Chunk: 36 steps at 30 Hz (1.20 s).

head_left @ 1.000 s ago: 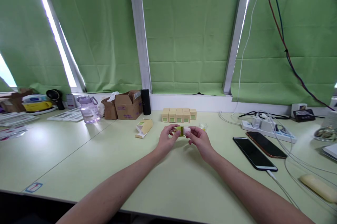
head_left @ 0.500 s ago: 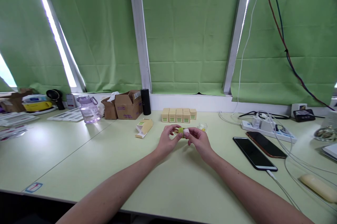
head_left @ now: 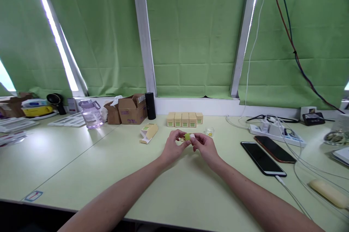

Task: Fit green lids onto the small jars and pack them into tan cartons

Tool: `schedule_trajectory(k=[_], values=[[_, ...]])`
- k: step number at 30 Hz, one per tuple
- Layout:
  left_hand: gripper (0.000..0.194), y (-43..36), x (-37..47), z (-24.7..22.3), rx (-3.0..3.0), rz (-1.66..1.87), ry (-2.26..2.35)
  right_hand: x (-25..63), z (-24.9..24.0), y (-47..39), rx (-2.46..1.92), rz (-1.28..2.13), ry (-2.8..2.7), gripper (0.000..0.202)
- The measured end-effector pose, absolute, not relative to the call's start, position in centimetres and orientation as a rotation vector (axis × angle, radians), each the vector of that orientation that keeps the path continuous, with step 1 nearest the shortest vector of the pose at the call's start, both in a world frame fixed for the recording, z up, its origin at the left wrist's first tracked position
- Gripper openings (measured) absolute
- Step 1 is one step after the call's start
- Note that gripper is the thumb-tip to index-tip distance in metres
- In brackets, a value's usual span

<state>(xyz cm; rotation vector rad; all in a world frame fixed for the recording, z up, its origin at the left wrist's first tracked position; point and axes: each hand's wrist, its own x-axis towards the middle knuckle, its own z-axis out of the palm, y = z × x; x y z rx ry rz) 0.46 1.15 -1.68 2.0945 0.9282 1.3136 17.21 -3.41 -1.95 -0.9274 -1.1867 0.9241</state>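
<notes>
Above the middle of the table, both hands hold one small green-and-white object (head_left: pixel 187 137), its kind too small to make out. My left hand (head_left: pixel 174 145) has its thumb and fingers closed around the green end. A yellowish ring-like part (head_left: pixel 182 139) shows between those fingers. My right hand (head_left: pixel 205 146) pinches the white end (head_left: pixel 192 136). Just beyond the right hand stands a small clear glass container (head_left: pixel 209 131) with something yellow at its base. An opened small carton (head_left: pixel 148 133) lies on its side to the left of the hands.
Several small kraft boxes (head_left: pixel 185 119) stand in a row behind the hands. Two phones (head_left: pixel 263 158) and a power strip (head_left: pixel 276 134) with cables lie on the right. A purple water bottle (head_left: pixel 91 114), brown cardboard box (head_left: pixel 132 109) and black cylinder (head_left: pixel 149 105) stand back left.
The hands stay in nearly the same place, with the fingers shifting slightly on the green-and-white object. The whole view has drifted a few pixels to the left.
</notes>
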Motion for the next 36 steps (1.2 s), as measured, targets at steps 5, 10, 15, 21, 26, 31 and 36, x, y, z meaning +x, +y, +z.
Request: schedule_trajectory(k=[5, 10, 15, 21, 26, 31, 36], values=[[0.034, 1.3, 0.6, -1.8, 2.095, 1.3, 0.964, 17.2, -2.1, -3.5, -0.926, 0.908, -1.19, 0.064], [0.035, 1.1, 0.6, -1.8, 2.149, 1.28, 0.927, 17.2, -2.1, -3.3, -0.913, 0.902, -1.195, 0.059], [0.053, 0.0, 0.8, -1.6, 2.359, 1.401, 0.921, 17.1, -1.9, -3.3, -0.87, 0.892, -1.125, 0.056], [0.056, -1.1, 1.1, -1.6, 2.557, 1.378, 0.918, 16.6, -1.8, -3.7, -0.832, 0.919, -1.068, 0.053], [0.051, -1.1, 1.2, -1.8, 2.515, 1.364, 0.86, 16.1, -2.1, -3.8, -0.804, 0.963, -1.058, 0.051], [0.05, -0.6, 1.1, -1.8, 2.427, 1.366, 0.723, 16.1, -2.1, -4.0, -0.811, 0.953, -1.122, 0.05], [0.055, 0.2, 1.2, -1.8, 2.014, 1.31, 0.647, 16.7, -2.0, -4.2, -0.876, 0.818, -1.244, 0.045]])
